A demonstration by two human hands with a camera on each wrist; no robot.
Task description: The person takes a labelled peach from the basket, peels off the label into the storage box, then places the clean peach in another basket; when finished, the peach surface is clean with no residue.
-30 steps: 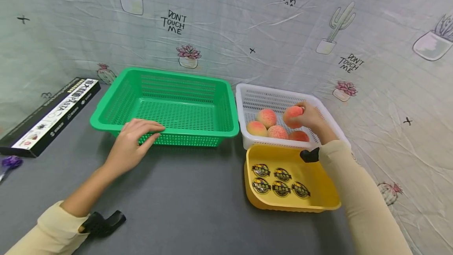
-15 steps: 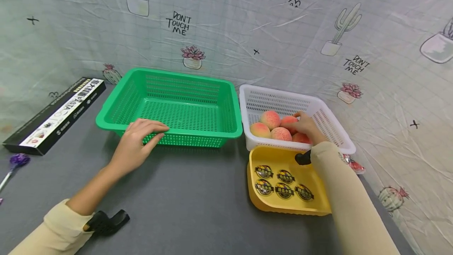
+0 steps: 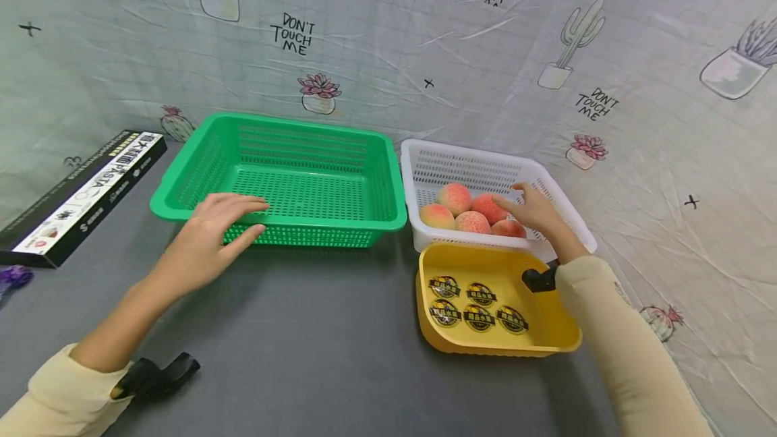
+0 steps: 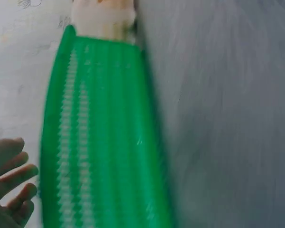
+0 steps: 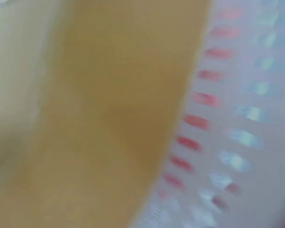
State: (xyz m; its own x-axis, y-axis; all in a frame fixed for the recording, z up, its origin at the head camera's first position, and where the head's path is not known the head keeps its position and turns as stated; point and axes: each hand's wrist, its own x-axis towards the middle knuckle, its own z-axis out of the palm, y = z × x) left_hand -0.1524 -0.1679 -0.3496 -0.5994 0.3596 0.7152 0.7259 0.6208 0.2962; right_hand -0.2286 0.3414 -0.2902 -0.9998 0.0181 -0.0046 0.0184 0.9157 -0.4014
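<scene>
In the head view, several pink-and-yellow peaches [image 3: 472,222] lie together at the front left of the white basket [image 3: 467,154]. My right hand [image 3: 537,211] is over that basket, thumb and fingers spread with nothing between them; the thumb tip is close to the rightmost upper peach [image 3: 487,208]. At the front rim of the green basket [image 3: 303,224] hovers my left hand [image 3: 203,238], its fingers loosely extended. The left wrist view shows the left fingers [image 4: 19,178] beside the green basket wall [image 4: 109,133], a small gap apart. The right wrist view is blurred and shows no hand.
A yellow tub [image 3: 449,342] with several round fruit-label stickers [image 3: 479,317] stands in front of the white basket. A black pasta box [image 3: 85,197] lies at the left, with a purple-topped item [image 3: 15,276] near it. Patterned cloth [image 3: 364,52] hangs behind.
My right hand lowered a peach among the others, let go of it and drew back a little to the right. My left hand shifted slightly left and its fingers parted more.
</scene>
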